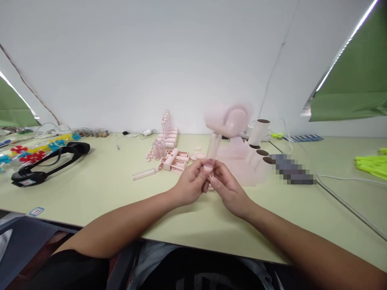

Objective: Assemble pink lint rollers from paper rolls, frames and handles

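A pale pink device [229, 120] with a rounded head and a clear tube [213, 147] as its handle is held upright in front of me; its head is blurred by motion. My left hand [193, 181] is closed at the tube's lower end, with the thumb on a small pale end piece [208, 167]. On the other side, my right hand [228, 188] pinches the same lower end, its fingers meeting the left ones. Just behind my left hand lie pink housings [172, 159], pink discs [198, 155] and a clear tube [145, 174] on its side.
More clear tubes [159, 149] and pink parts [168, 139] stand towards the wall. At right are a white roll [259, 132], a pixelated item [294, 169] and cables. A black headset-like strap [54, 161] and colourful flower shapes [33, 155] lie left on the table [115, 193].
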Tool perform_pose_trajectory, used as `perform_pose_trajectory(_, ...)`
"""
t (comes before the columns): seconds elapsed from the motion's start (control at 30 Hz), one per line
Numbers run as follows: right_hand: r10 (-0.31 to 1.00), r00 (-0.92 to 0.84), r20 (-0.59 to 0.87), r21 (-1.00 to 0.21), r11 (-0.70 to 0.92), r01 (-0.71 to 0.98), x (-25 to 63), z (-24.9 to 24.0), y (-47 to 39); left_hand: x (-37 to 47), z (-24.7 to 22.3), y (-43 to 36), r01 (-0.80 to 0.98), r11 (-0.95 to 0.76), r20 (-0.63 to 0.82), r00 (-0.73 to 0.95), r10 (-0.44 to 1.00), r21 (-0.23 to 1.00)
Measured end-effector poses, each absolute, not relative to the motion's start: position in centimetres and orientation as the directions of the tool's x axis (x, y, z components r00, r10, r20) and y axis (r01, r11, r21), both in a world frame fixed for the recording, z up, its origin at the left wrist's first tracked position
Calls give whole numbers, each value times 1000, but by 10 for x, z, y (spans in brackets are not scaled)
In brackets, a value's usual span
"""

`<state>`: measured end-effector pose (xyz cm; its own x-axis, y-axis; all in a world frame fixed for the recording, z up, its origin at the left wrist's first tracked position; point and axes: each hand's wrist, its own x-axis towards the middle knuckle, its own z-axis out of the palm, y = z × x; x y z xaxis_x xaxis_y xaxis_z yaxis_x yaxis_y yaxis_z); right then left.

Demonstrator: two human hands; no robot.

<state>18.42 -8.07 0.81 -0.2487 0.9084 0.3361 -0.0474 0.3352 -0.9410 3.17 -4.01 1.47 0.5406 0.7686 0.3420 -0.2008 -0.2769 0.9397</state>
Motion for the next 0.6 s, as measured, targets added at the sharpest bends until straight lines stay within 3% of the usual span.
perform_pose_trajectory(0.1, 949, -140, 283, -959, 284, -11, 185, 4, -75, 25, 43, -19, -214, -299, 361, 371, 856, 930)
perform_pose_trajectory(0.27, 982, -61, 181, -983, 179, -40, 187, 0, -70, 20, 98, 48, -79, -329, 337, 149, 930, 941)
perform_pose_trajectory(0.43, 984, -90, 157, -987, 153, -44, 180, 4, -76, 25, 130, 130, 66, -145, 148, -37, 988, 987)
perform_pose_trajectory(0.6, 981, -140, 138, -989, 129, -75, 177, 5, -79, 38, 129, 195, 124, -39, 47, -68, 997, 992)
